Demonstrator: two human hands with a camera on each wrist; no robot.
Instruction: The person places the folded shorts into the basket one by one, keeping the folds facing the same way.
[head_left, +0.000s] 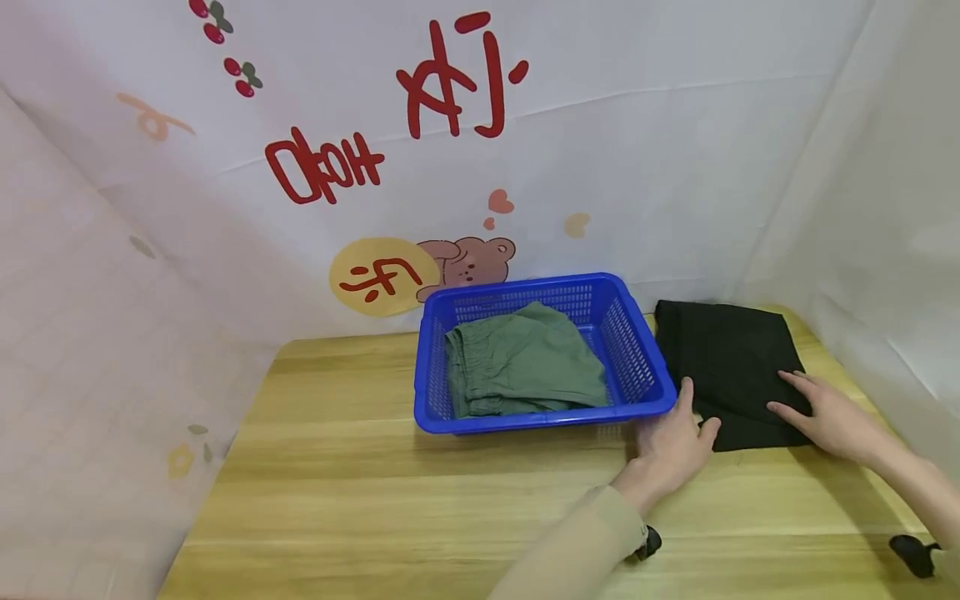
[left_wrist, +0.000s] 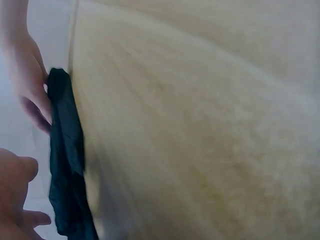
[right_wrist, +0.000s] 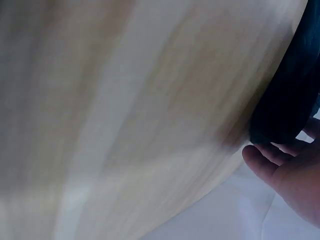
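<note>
A folded black garment (head_left: pixel 727 358) lies flat on the table to the right of a blue basket. My left hand (head_left: pixel 671 442) is at its near left corner, between the cloth and the basket, thumb and fingers spread. At the garment's right edge, my right hand (head_left: pixel 836 421) touches the cloth with extended fingers. The right wrist view shows the fingertips (right_wrist: pixel 272 152) right at the end of the black cloth (right_wrist: pixel 287 95). In the left wrist view, the left hand (left_wrist: pixel 15 192) appears beside the dark fabric (left_wrist: pixel 67 145), thumb apart from the fingers.
The blue plastic basket (head_left: pixel 442 423) stands at the back middle of the wooden table (head_left: pixel 337 467). Inside it lies a folded green garment (head_left: pixel 528 358) with an elastic waistband. A white printed cloth (head_left: pixel 637 158) hangs behind the table and along both sides.
</note>
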